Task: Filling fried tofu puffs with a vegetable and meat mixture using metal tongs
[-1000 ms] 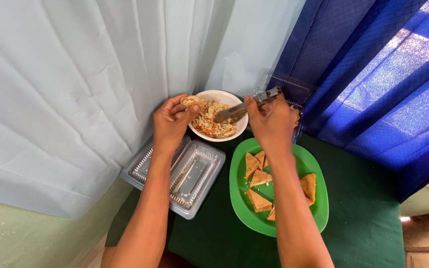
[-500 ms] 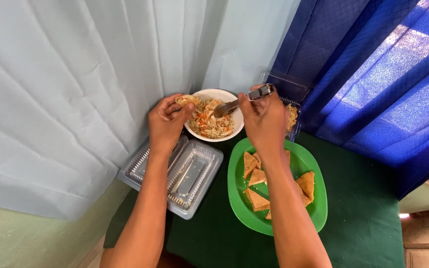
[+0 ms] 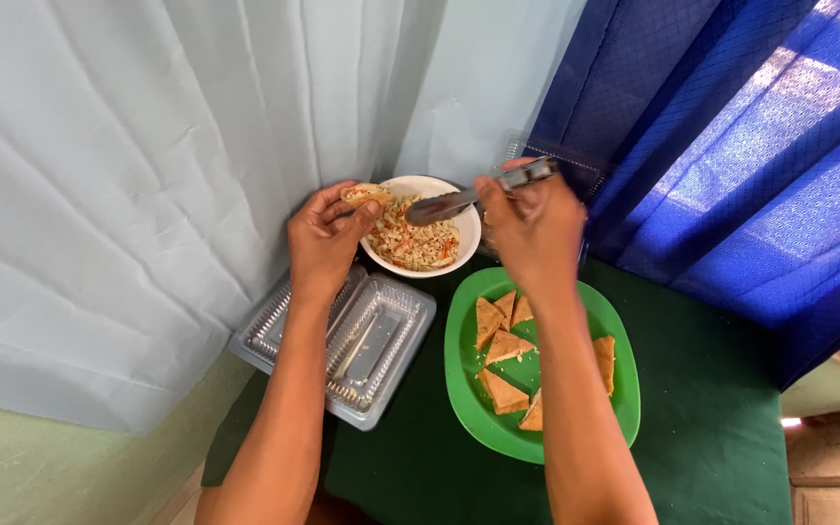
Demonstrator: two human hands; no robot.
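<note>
Folded bread piece (image 3: 366,194) pinched in left hand (image 3: 326,236), metal tongs (image 3: 478,194) gripped in right hand (image 3: 534,228), noodle bowl (image 3: 423,229) between them, green plate (image 3: 537,365) below the right.

A single head-worn camera looks steeply down from close above the green tabletop (image 3: 712,428), facing the curtains at twelve o'clock, with both forearms entering from six o'clock and the white bowl (image 3: 466,236) near the frame's centre.

Open clear plastic clamshell package (image 3: 342,335), table's left
</note>
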